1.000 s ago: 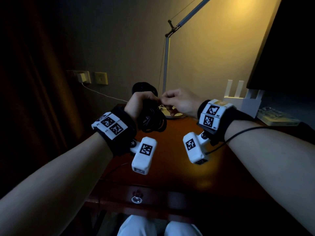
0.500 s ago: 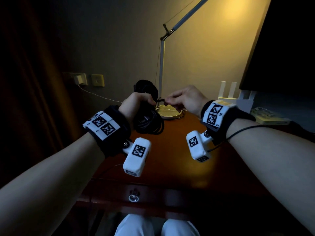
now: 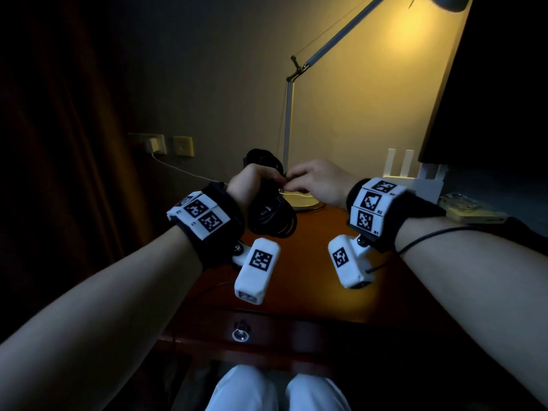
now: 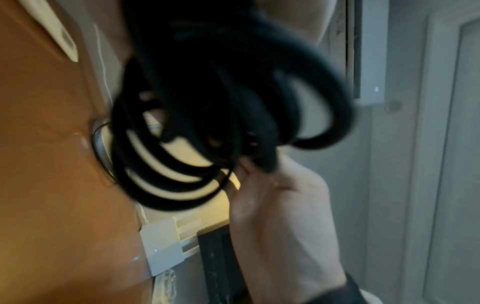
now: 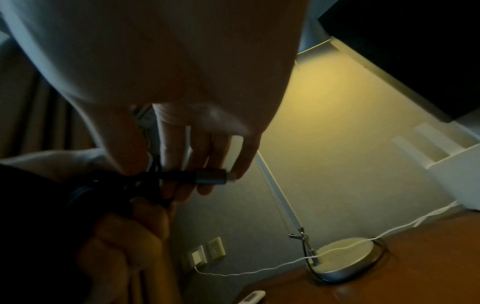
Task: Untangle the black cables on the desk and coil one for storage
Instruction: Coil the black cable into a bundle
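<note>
Left hand [image 3: 252, 185] grips a black cable coil [image 3: 271, 215] above the desk [image 3: 302, 280]. Right hand [image 3: 318, 180] pinches its plug [image 5: 210, 176]; tucking it snugly should secure the coil.

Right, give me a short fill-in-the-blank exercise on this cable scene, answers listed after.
1. The coiled black cable is gripped by the ____ hand.
2. The right hand pinches the cable's ____ end.
3. The thin cable running from the wall charger across the lamp base is ____ in colour.

Answers: left; plug; white.
</note>
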`<act>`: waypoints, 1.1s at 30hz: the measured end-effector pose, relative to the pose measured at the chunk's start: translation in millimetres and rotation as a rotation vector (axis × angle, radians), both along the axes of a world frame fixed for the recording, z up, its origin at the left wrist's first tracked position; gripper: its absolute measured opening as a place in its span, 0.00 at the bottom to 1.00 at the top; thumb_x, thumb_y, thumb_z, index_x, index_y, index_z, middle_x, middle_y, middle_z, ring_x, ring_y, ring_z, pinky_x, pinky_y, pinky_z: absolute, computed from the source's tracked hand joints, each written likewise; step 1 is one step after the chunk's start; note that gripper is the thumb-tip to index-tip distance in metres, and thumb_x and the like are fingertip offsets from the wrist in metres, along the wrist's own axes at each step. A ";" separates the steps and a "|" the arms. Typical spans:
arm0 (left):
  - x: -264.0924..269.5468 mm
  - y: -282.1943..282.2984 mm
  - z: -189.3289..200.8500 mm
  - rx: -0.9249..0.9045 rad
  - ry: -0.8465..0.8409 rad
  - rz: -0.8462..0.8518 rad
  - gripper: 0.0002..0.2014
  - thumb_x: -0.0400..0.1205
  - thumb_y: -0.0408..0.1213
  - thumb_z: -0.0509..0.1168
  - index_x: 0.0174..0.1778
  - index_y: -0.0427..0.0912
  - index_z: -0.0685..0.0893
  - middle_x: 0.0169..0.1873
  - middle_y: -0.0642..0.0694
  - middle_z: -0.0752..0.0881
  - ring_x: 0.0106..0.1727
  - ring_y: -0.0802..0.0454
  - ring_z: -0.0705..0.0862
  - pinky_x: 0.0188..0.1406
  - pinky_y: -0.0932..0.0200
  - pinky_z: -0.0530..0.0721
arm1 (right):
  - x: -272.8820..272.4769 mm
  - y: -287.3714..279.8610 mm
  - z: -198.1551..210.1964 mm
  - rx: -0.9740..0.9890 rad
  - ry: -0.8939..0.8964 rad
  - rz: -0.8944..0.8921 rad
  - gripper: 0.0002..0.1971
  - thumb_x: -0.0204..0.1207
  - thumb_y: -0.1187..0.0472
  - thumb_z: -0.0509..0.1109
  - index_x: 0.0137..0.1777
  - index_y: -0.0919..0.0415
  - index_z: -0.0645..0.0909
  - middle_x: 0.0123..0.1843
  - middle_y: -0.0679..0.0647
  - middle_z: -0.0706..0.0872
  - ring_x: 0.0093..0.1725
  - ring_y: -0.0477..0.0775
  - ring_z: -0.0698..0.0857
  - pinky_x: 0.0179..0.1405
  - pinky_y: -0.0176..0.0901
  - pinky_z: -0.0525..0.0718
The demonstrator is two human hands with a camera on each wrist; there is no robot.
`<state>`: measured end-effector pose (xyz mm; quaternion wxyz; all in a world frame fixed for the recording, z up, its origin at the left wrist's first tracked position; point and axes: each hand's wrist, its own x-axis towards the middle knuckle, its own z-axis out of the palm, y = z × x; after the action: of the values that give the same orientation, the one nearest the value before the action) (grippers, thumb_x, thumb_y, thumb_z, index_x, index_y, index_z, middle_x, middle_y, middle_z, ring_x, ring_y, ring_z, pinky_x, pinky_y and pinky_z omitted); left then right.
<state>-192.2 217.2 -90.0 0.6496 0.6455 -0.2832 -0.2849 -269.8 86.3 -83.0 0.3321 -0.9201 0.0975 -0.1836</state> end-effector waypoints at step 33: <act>34.0 16.2 -2.3 0.145 0.069 -0.192 0.25 0.76 0.49 0.70 0.63 0.36 0.84 0.56 0.34 0.86 0.57 0.37 0.85 0.63 0.47 0.80 | 23.1 -6.2 -1.3 0.089 -0.090 -0.019 0.08 0.75 0.65 0.73 0.45 0.51 0.90 0.47 0.48 0.91 0.57 0.52 0.85 0.69 0.56 0.78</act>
<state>-158.3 233.4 -92.3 0.5801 0.6505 -0.3000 -0.3876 -246.7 80.2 -84.4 0.3752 -0.8941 0.0991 -0.2235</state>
